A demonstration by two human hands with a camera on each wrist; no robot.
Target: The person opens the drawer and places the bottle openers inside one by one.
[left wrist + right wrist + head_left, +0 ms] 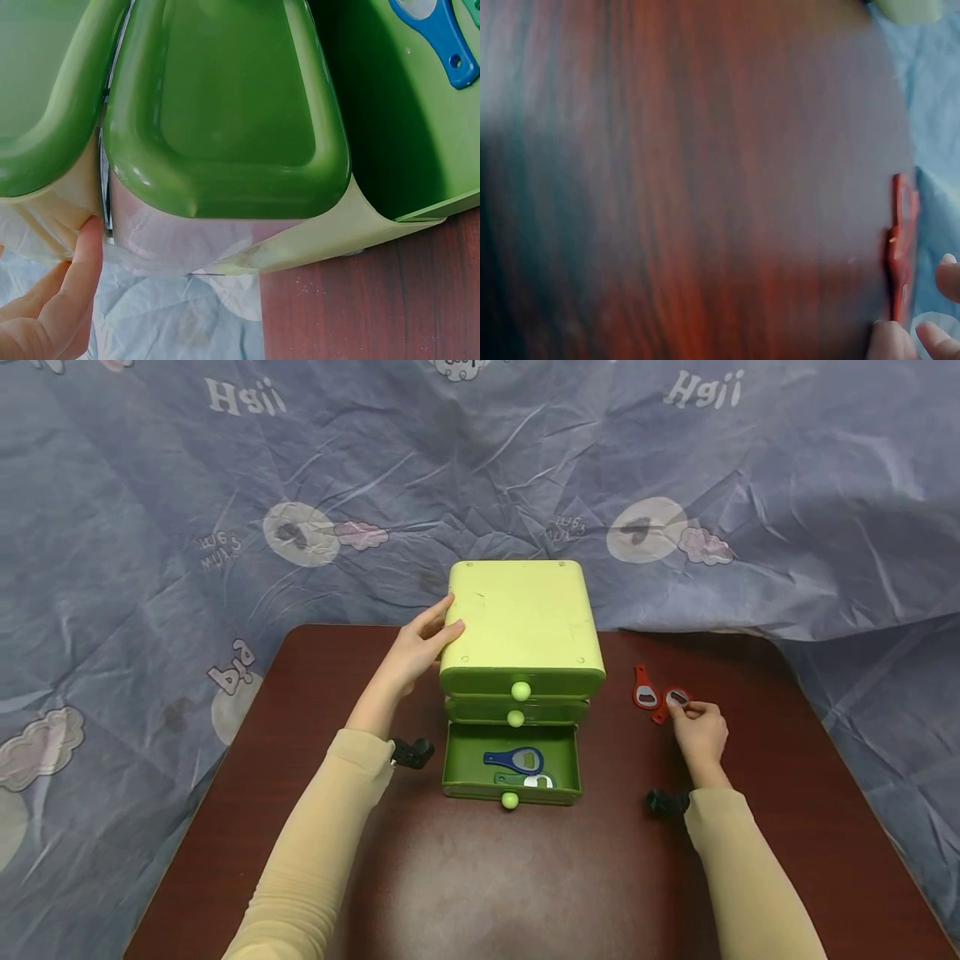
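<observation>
A lime-green three-drawer chest (521, 618) stands mid-table. Its bottom drawer (450, 768) is pulled out. Inside lie a blue bottle opener (516, 761) and a green one (525, 779). My left hand (438, 625) rests with straight fingers against the chest's left side. In the left wrist view the fingers (71, 289) touch the chest (225, 112) near its back corner, and the blue bottle opener (450, 45) shows in the open drawer. My right hand (681, 710) pinches a red bottle opener (672, 700) lying on the table, to the right of the chest. A second red opener (643, 692) lies just left of it. In the right wrist view the fingertips (889, 341) meet the red bottle opener (900, 247).
The dark red-brown table (480, 877) has a rounded far edge. A wrinkled blue-grey printed cloth (225, 510) hangs behind it and down both sides. The upper two drawers are pushed in, each with a round pale knob (521, 691).
</observation>
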